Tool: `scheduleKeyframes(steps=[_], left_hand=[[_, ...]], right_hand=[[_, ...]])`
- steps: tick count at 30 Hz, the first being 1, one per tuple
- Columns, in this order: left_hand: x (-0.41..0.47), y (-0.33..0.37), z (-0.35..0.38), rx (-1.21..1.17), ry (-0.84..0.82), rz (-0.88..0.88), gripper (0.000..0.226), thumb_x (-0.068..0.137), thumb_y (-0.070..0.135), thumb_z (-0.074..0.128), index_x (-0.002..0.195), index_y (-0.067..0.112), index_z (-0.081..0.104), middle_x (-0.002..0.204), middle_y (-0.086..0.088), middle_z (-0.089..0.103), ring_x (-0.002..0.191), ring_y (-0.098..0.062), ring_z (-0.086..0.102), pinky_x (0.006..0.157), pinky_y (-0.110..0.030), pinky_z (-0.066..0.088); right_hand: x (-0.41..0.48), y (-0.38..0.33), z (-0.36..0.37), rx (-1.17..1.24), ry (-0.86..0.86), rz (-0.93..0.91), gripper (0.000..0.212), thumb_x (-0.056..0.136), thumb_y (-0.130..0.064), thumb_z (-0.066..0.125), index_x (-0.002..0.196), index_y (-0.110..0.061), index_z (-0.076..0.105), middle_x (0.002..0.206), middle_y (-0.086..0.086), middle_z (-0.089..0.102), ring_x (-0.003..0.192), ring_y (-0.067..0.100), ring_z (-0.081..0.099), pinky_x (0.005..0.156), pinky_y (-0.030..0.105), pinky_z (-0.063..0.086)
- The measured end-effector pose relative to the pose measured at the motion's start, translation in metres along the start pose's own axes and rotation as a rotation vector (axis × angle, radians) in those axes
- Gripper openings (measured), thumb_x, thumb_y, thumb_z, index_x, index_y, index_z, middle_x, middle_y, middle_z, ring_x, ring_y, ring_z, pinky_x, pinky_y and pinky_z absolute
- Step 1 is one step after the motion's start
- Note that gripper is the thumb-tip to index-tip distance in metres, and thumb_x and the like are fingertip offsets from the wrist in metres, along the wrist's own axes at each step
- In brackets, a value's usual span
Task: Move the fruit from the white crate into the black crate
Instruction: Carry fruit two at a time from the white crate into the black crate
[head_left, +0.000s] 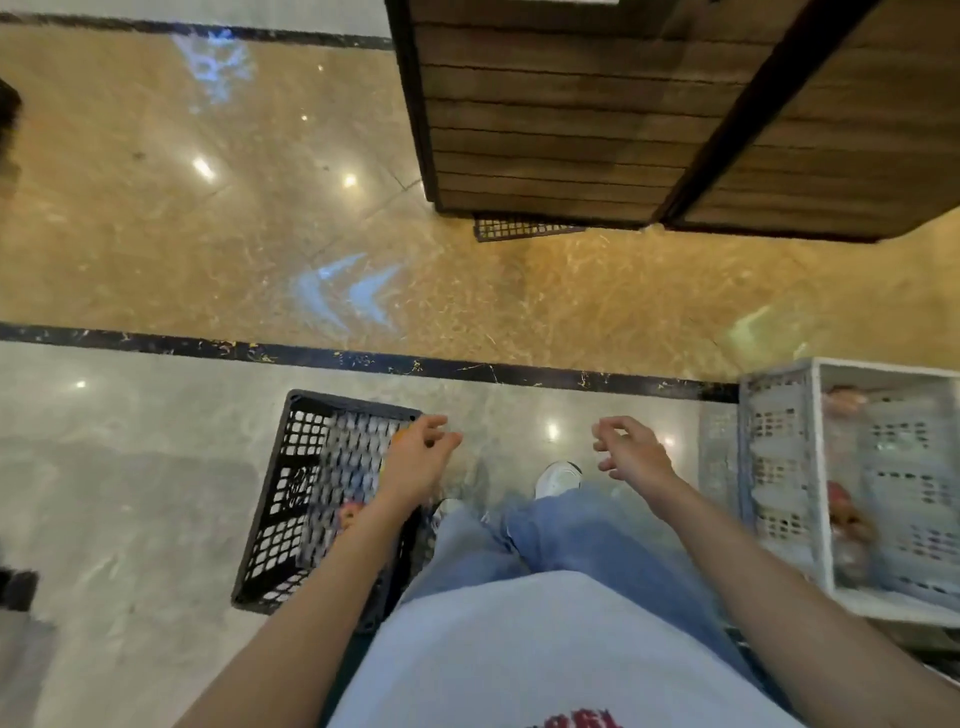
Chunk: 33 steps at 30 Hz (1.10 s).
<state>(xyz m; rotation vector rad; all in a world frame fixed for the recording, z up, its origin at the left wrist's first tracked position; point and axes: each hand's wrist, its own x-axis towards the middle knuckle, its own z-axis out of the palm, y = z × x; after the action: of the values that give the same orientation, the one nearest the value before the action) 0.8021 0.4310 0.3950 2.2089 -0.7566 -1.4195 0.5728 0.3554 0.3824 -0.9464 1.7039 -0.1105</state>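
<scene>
The floor (130, 493) is polished stone: pale grey marble near, tan marble farther off, with a dark veined strip (363, 358) running left to right between them. On the grey part the black crate (291, 499) sits at near left and the white crate (779, 467) at near right, well apart. Between them stand the person's white shoes (558, 478). At far right a slatted wooden unit (545, 130) rests on the tan part, with a dark mesh piece (519, 228) lying at its near edge.
</scene>
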Motion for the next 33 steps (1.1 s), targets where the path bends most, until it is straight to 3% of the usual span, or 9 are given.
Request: scheduleKeyframes(steps=[3, 6, 12, 18, 22, 24, 27, 29, 33], left_hand=[[0.009, 0.028, 0.024, 0.09, -0.013, 0.045, 0.035, 0.093, 0.03, 0.055, 0.125, 0.016, 0.054, 0.121, -0.006, 0.062, 0.099, -0.017, 0.056, 0.081, -0.027, 0.039], [0.018, 0.059, 0.056, 0.126, -0.036, 0.096, 0.034, 0.093, 0.031, 0.054, 0.125, 0.018, 0.054, 0.123, -0.004, 0.059, 0.1, -0.015, 0.054, 0.076, -0.024, 0.04], [0.028, 0.112, 0.11, 0.178, -0.114, 0.13, 0.036, 0.094, 0.026, 0.055, 0.127, 0.012, 0.054, 0.125, -0.008, 0.059, 0.102, -0.019, 0.055, 0.084, -0.026, 0.037], [0.071, 0.177, 0.152, 0.318, -0.183, 0.176, 0.034, 0.092, 0.02, 0.057, 0.123, 0.006, 0.056, 0.117, -0.01, 0.063, 0.104, -0.022, 0.057, 0.085, -0.027, 0.039], [0.107, 0.242, 0.196, 0.388, -0.278, 0.208, 0.032, 0.092, 0.012, 0.055, 0.123, 0.004, 0.055, 0.097, -0.003, 0.061, 0.082, -0.014, 0.054, 0.064, -0.013, 0.043], [0.124, 0.276, 0.223, 0.428, -0.343, 0.245, 0.032, 0.092, 0.013, 0.055, 0.123, 0.003, 0.055, 0.097, -0.003, 0.059, 0.082, -0.013, 0.054, 0.058, -0.006, 0.04], [0.145, 0.337, 0.264, 0.522, -0.463, 0.311, 0.032, 0.092, 0.018, 0.056, 0.122, 0.008, 0.054, 0.109, -0.006, 0.06, 0.094, -0.016, 0.053, 0.077, -0.021, 0.037], [0.155, 0.375, 0.292, 0.568, -0.54, 0.357, 0.032, 0.092, 0.019, 0.056, 0.123, 0.009, 0.054, 0.118, -0.011, 0.06, 0.098, -0.017, 0.052, 0.079, -0.023, 0.036], [0.161, 0.437, 0.357, 0.704, -0.643, 0.484, 0.036, 0.094, 0.026, 0.053, 0.127, 0.013, 0.052, 0.119, -0.005, 0.056, 0.092, -0.011, 0.051, 0.057, -0.011, 0.038]], right_hand=[[0.006, 0.017, -0.03, 0.076, 0.029, 0.039, 0.029, 0.092, -0.028, 0.053, 0.117, -0.015, 0.055, 0.104, 0.01, 0.062, 0.079, 0.018, 0.058, 0.057, 0.022, 0.042], [0.019, 0.026, -0.061, 0.137, 0.059, 0.038, 0.029, 0.092, -0.03, 0.052, 0.118, -0.017, 0.054, 0.103, 0.008, 0.062, 0.074, 0.016, 0.058, 0.06, 0.024, 0.043], [0.048, 0.03, -0.122, 0.267, 0.161, 0.043, 0.027, 0.09, -0.028, 0.054, 0.115, -0.018, 0.055, 0.097, 0.007, 0.063, 0.067, 0.015, 0.058, 0.064, 0.026, 0.044], [0.081, 0.022, -0.18, 0.432, 0.261, 0.05, 0.021, 0.092, -0.027, 0.052, 0.111, -0.021, 0.052, 0.094, 0.005, 0.061, 0.071, 0.016, 0.061, 0.088, 0.041, 0.047], [0.108, 0.012, -0.22, 0.538, 0.328, 0.09, 0.018, 0.093, -0.026, 0.052, 0.11, -0.02, 0.052, 0.095, 0.007, 0.06, 0.072, 0.018, 0.059, 0.083, 0.037, 0.048], [0.12, 0.008, -0.239, 0.585, 0.392, 0.126, 0.021, 0.093, -0.025, 0.052, 0.113, -0.018, 0.053, 0.097, 0.008, 0.06, 0.071, 0.017, 0.058, 0.076, 0.033, 0.047], [0.136, 0.003, -0.268, 0.701, 0.473, 0.2, 0.028, 0.094, -0.027, 0.051, 0.119, -0.017, 0.053, 0.102, 0.009, 0.061, 0.074, 0.018, 0.061, 0.08, 0.034, 0.047], [0.14, 0.002, -0.282, 0.777, 0.528, 0.244, 0.029, 0.094, -0.029, 0.05, 0.12, -0.017, 0.051, 0.103, 0.007, 0.061, 0.083, 0.021, 0.062, 0.088, 0.04, 0.049], [0.141, 0.015, -0.303, 0.946, 0.66, 0.344, 0.029, 0.094, -0.024, 0.051, 0.12, -0.014, 0.052, 0.104, 0.012, 0.063, 0.075, 0.018, 0.059, 0.086, 0.041, 0.048]])
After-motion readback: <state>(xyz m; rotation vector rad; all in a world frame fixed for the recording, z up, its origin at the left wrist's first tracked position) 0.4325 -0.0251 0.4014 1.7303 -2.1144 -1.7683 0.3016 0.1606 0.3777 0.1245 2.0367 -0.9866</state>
